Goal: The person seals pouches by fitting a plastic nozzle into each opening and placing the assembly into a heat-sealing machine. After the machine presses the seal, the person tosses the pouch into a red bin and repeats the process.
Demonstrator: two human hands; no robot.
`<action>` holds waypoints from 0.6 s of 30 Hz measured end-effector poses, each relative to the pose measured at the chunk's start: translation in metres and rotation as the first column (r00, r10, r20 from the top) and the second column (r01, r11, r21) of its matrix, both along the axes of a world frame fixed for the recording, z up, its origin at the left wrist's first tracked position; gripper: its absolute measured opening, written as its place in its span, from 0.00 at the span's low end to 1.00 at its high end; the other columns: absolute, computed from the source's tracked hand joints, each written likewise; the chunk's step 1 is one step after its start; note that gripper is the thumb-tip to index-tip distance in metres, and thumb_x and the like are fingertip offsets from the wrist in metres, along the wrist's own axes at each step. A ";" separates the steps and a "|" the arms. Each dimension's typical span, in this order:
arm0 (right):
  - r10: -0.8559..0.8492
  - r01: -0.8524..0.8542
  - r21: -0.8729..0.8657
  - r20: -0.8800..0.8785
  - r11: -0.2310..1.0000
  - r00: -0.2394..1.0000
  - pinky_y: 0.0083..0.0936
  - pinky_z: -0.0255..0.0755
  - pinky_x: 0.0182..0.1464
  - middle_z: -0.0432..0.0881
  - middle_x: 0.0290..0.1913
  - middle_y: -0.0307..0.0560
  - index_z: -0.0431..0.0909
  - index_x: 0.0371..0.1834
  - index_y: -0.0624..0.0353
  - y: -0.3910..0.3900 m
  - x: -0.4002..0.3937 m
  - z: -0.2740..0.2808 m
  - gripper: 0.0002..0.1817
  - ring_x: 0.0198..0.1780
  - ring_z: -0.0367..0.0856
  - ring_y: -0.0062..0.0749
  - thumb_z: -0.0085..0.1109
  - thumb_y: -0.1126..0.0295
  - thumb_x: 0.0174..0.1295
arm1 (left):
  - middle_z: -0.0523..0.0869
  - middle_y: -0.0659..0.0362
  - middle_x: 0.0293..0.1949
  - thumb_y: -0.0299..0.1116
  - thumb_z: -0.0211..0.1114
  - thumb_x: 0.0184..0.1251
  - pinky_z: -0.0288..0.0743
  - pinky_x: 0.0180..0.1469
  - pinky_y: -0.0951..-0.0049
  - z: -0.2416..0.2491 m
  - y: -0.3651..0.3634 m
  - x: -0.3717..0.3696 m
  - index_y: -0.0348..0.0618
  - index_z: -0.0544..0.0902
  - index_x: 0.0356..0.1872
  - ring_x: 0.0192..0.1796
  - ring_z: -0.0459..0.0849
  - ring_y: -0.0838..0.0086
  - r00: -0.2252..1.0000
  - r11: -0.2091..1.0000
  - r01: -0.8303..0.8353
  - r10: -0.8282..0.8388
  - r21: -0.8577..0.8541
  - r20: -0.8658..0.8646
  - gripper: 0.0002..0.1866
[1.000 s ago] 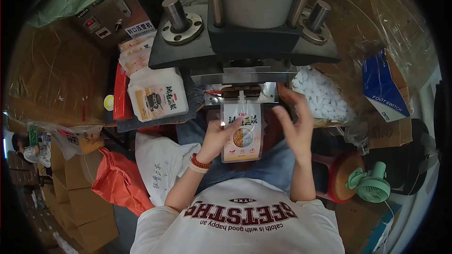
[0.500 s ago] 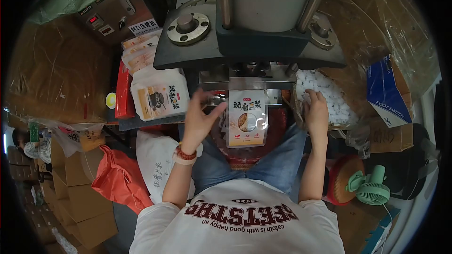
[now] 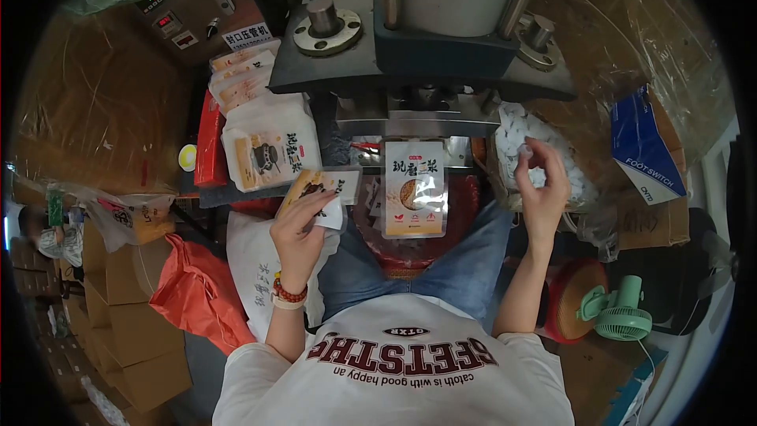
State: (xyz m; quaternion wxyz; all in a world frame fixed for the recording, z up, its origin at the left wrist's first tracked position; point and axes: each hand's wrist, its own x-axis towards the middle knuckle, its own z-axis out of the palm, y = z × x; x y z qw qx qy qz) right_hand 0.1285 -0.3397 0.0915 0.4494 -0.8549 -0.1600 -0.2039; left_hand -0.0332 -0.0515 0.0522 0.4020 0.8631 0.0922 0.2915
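Note:
My left hand (image 3: 296, 243) is closed on a printed white-and-yellow pouch (image 3: 315, 183), tilted in front of the pouch stack (image 3: 272, 146). Between the thumb and forefinger of my right hand (image 3: 547, 189) is a small white plastic piece (image 3: 526, 151), pinched over a box of similar white pieces (image 3: 579, 187). Straight ahead, another printed pouch (image 3: 414, 189) hangs upright with its top edge at the metal jaws of the press (image 3: 418, 124). Neither hand touches that pouch.
A red box (image 3: 210, 142) stands left of the stack. The control box (image 3: 189, 24) sits at the back left. At right are a blue-and-white foot switch box (image 3: 648, 142) and a green fan (image 3: 623, 319). A red bag (image 3: 193, 288) lies at lower left.
My left hand has left the area beside the press, moving left and down, and now holds a pouch. My right hand has risen from the box, pinching a white piece.

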 end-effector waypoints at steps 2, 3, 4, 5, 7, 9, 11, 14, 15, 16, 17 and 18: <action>0.340 -0.339 0.309 0.052 0.888 0.939 0.24 0.73 0.47 0.82 0.41 0.48 0.79 0.45 0.67 0.019 -0.033 0.009 0.13 0.43 0.79 0.31 0.61 0.82 0.56 | 0.88 0.56 0.42 0.14 0.55 0.43 0.77 0.51 0.70 0.010 -0.018 0.006 0.41 0.86 0.40 0.49 0.86 0.63 0.998 0.996 0.058 -0.060 0.069 0.030 0.21; 0.483 -0.502 0.337 0.145 0.796 0.864 0.25 0.73 0.48 0.81 0.40 0.49 0.80 0.44 0.67 0.032 -0.047 0.011 0.13 0.43 0.78 0.34 0.62 0.83 0.54 | 0.88 0.56 0.42 0.15 0.55 0.43 0.78 0.51 0.69 0.012 -0.024 0.008 0.41 0.86 0.40 0.50 0.85 0.63 0.992 0.984 0.105 -0.114 0.142 0.058 0.21; 0.568 -0.595 0.259 0.176 0.761 0.804 0.27 0.73 0.48 0.81 0.40 0.49 0.80 0.44 0.67 0.045 -0.055 0.011 0.13 0.43 0.79 0.37 0.63 0.83 0.53 | 0.88 0.57 0.42 0.15 0.55 0.41 0.79 0.51 0.68 0.012 -0.027 0.010 0.41 0.86 0.40 0.50 0.85 0.62 0.987 0.972 0.136 -0.151 0.194 0.063 0.22; 0.652 -0.681 0.174 0.199 0.711 0.731 0.28 0.73 0.49 0.81 0.40 0.49 0.81 0.43 0.66 0.054 -0.059 0.010 0.13 0.43 0.79 0.39 0.63 0.83 0.52 | 0.88 0.57 0.42 0.15 0.55 0.41 0.79 0.51 0.68 0.016 -0.031 0.011 0.41 0.86 0.40 0.50 0.85 0.62 0.985 0.970 0.145 -0.160 0.193 0.063 0.22; 0.684 -0.716 0.139 0.218 0.684 0.696 0.29 0.74 0.49 0.81 0.40 0.49 0.81 0.43 0.67 0.062 -0.058 0.009 0.14 0.43 0.79 0.41 0.64 0.82 0.52 | 0.88 0.58 0.42 0.15 0.55 0.39 0.80 0.49 0.68 0.031 -0.038 0.013 0.42 0.86 0.40 0.49 0.86 0.63 0.964 0.941 0.242 -0.261 0.238 0.050 0.23; 0.728 -0.766 0.130 0.246 0.629 0.640 0.30 0.73 0.45 0.80 0.42 0.50 0.81 0.48 0.66 0.063 -0.054 0.011 0.17 0.44 0.78 0.41 0.65 0.79 0.53 | 0.88 0.58 0.41 0.15 0.56 0.38 0.80 0.48 0.69 0.037 -0.039 0.013 0.42 0.86 0.40 0.48 0.86 0.63 0.958 0.935 0.264 -0.282 0.235 0.045 0.23; 0.699 -0.721 0.224 0.181 0.656 0.692 0.30 0.74 0.44 0.80 0.43 0.50 0.81 0.48 0.67 0.053 -0.057 0.017 0.17 0.44 0.78 0.41 0.65 0.80 0.53 | 0.88 0.59 0.41 0.16 0.57 0.38 0.80 0.48 0.69 0.039 -0.038 0.016 0.43 0.86 0.40 0.48 0.86 0.64 0.943 0.931 0.324 -0.333 0.169 0.025 0.23; 0.677 -0.549 0.550 -0.040 0.629 0.735 0.26 0.74 0.41 0.80 0.43 0.51 0.81 0.47 0.67 0.047 -0.065 0.016 0.15 0.41 0.79 0.38 0.64 0.81 0.54 | 0.88 0.59 0.42 0.16 0.58 0.38 0.81 0.46 0.69 0.037 -0.040 0.019 0.44 0.86 0.41 0.47 0.86 0.64 0.967 0.932 0.224 -0.250 0.285 0.056 0.23; 0.683 -0.622 0.393 -0.022 0.678 0.730 0.26 0.75 0.41 0.80 0.43 0.51 0.80 0.46 0.67 0.048 -0.061 0.015 0.15 0.40 0.79 0.39 0.64 0.81 0.53 | 0.88 0.59 0.42 0.16 0.58 0.38 0.81 0.46 0.69 0.036 -0.041 0.019 0.44 0.86 0.41 0.47 0.86 0.64 0.967 0.933 0.226 -0.250 0.281 0.052 0.23; 0.691 -0.673 0.223 -0.006 0.705 0.723 0.26 0.75 0.40 0.80 0.43 0.51 0.80 0.46 0.68 0.047 -0.058 0.014 0.15 0.39 0.79 0.39 0.65 0.81 0.52 | 0.88 0.60 0.42 0.17 0.59 0.38 0.81 0.45 0.69 0.037 -0.042 0.018 0.44 0.86 0.42 0.47 0.86 0.65 0.969 0.918 0.217 -0.243 0.331 0.036 0.23; 0.690 -0.671 0.224 -0.009 0.707 0.724 0.26 0.75 0.40 0.80 0.43 0.51 0.80 0.46 0.68 0.048 -0.055 0.012 0.15 0.39 0.79 0.39 0.65 0.81 0.52 | 0.87 0.60 0.43 0.17 0.59 0.39 0.81 0.44 0.69 0.038 -0.043 0.018 0.45 0.85 0.43 0.46 0.86 0.65 0.972 0.900 0.209 -0.236 0.383 0.023 0.24; 0.703 -0.710 0.059 0.111 0.701 0.703 0.26 0.74 0.39 0.81 0.41 0.49 0.81 0.45 0.67 0.049 -0.051 0.011 0.17 0.38 0.79 0.37 0.68 0.79 0.49 | 0.87 0.60 0.43 0.17 0.59 0.39 0.81 0.44 0.69 0.041 -0.042 0.018 0.45 0.85 0.43 0.46 0.86 0.65 0.971 0.900 0.209 -0.236 0.383 0.024 0.24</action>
